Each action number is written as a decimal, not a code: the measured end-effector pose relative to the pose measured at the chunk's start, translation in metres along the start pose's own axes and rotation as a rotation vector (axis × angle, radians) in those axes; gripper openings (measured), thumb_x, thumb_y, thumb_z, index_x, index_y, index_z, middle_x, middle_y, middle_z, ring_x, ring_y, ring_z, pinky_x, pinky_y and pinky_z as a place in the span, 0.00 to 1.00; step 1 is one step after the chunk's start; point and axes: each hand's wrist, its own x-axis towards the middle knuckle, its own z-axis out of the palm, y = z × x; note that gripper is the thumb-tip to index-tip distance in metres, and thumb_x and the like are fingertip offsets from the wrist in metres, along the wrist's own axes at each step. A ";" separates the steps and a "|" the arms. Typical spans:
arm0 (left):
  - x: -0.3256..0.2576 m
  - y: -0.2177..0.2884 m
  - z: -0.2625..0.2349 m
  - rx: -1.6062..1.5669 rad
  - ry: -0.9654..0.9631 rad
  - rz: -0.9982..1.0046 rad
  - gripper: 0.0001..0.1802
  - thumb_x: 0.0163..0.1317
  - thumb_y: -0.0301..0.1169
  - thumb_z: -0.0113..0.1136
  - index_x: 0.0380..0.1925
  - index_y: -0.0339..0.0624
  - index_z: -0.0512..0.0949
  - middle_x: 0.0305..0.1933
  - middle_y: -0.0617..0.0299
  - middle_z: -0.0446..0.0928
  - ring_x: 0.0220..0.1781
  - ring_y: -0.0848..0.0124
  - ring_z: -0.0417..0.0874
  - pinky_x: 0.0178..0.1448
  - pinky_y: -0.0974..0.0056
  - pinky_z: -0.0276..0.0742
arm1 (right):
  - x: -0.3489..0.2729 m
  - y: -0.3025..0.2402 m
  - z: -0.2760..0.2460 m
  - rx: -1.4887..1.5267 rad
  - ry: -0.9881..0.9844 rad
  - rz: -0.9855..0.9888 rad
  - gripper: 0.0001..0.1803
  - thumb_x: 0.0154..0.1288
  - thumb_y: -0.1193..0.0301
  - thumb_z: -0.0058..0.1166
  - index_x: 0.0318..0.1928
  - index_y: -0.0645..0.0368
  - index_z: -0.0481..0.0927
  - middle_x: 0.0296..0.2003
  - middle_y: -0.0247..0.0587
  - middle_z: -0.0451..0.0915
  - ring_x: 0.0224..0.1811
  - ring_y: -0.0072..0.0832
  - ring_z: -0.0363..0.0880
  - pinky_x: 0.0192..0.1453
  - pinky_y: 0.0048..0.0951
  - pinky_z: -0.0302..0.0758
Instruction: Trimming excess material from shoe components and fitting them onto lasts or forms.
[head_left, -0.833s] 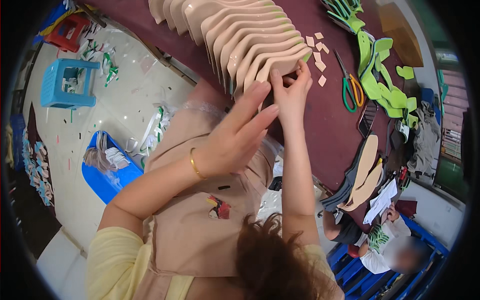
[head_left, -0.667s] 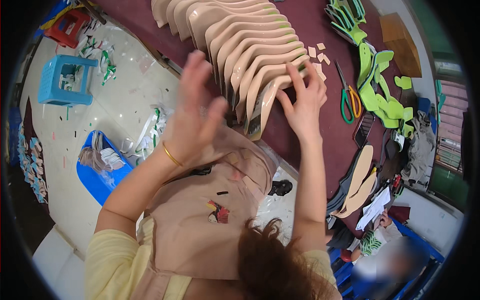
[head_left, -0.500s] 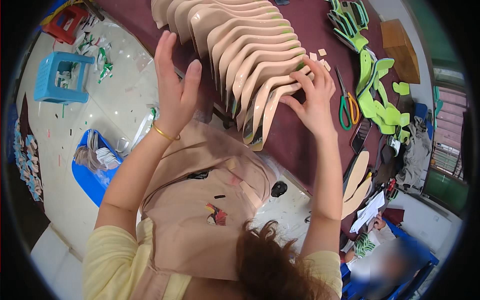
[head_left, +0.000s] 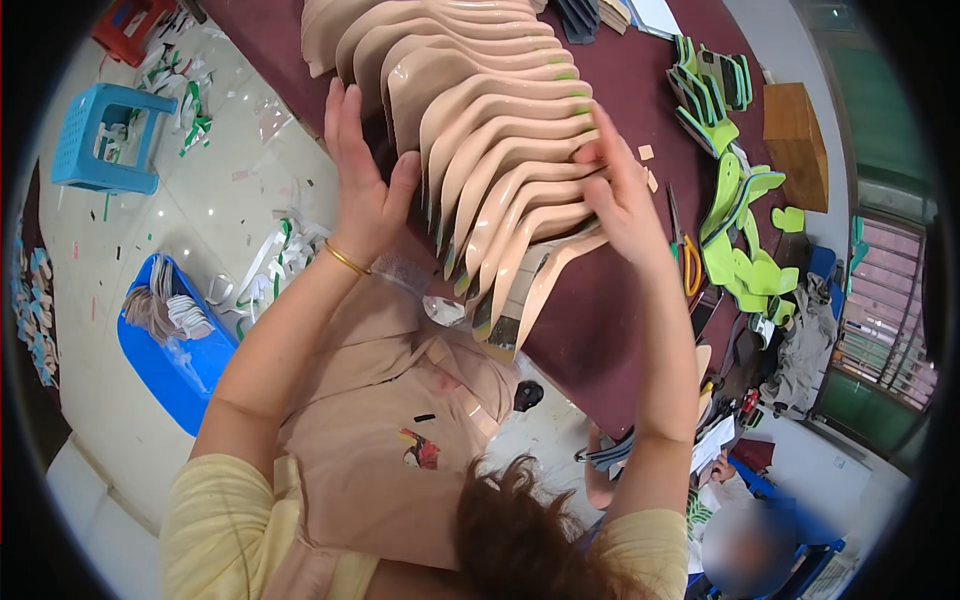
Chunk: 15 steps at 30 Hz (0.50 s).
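Far to the left of both hands, on the pale floor (head_left: 250, 190), a light blue plastic stool (head_left: 105, 135) is seen, and nearer, below and left of the left hand, a blue tray (head_left: 170, 360) with thin pale strips in it. White and green offcuts (head_left: 270, 255) are scattered on the floor just left of the left wrist.

The left hand (head_left: 360, 185) is held flat and open, with the fingers stretched upward; its palm is pressed against the left edge of a fanned row of beige insole boards (head_left: 500, 150). Nothing is closed in this grip. A gold bangle (head_left: 345, 260) is worn on the wrist.

The beige insole boards are overlapped like scales between the two hands, on a dark red desk (head_left: 600, 330), and the nearest ones hang over the desk edge toward the person. A beige apron (head_left: 390, 440) is seen below them.

The right hand (head_left: 625, 205) is laid on the right ends of the boards, fingers spread and bent a little over them; whether a board is pinched there cannot be told.

Right of the right hand, scissors with orange handles (head_left: 690, 265) are lying on the desk, and further right a heap of bright green cut pieces (head_left: 740, 240). A brown wooden block (head_left: 795, 140) is placed above and right of these.
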 end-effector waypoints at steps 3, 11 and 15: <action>-0.002 -0.004 0.004 -0.006 0.024 0.032 0.41 0.64 0.46 0.50 0.67 0.36 0.45 0.70 0.38 0.41 0.72 0.45 0.44 0.71 0.49 0.44 | 0.010 -0.005 0.020 -0.509 0.127 -0.142 0.28 0.58 0.58 0.55 0.57 0.57 0.71 0.43 0.40 0.70 0.49 0.38 0.64 0.58 0.44 0.55; -0.004 -0.007 0.004 -0.004 0.028 0.049 0.41 0.64 0.48 0.49 0.67 0.37 0.46 0.70 0.38 0.41 0.72 0.45 0.45 0.71 0.49 0.44 | 0.034 -0.001 0.028 -0.518 0.222 -0.240 0.21 0.63 0.52 0.49 0.39 0.58 0.73 0.62 0.42 0.65 0.67 0.46 0.54 0.67 0.56 0.42; -0.005 -0.007 0.003 0.000 0.027 0.049 0.41 0.64 0.48 0.49 0.67 0.38 0.46 0.70 0.39 0.42 0.72 0.45 0.45 0.71 0.49 0.44 | 0.037 -0.003 0.028 -0.414 0.179 -0.163 0.19 0.65 0.55 0.47 0.39 0.59 0.73 0.59 0.39 0.70 0.67 0.46 0.55 0.69 0.58 0.38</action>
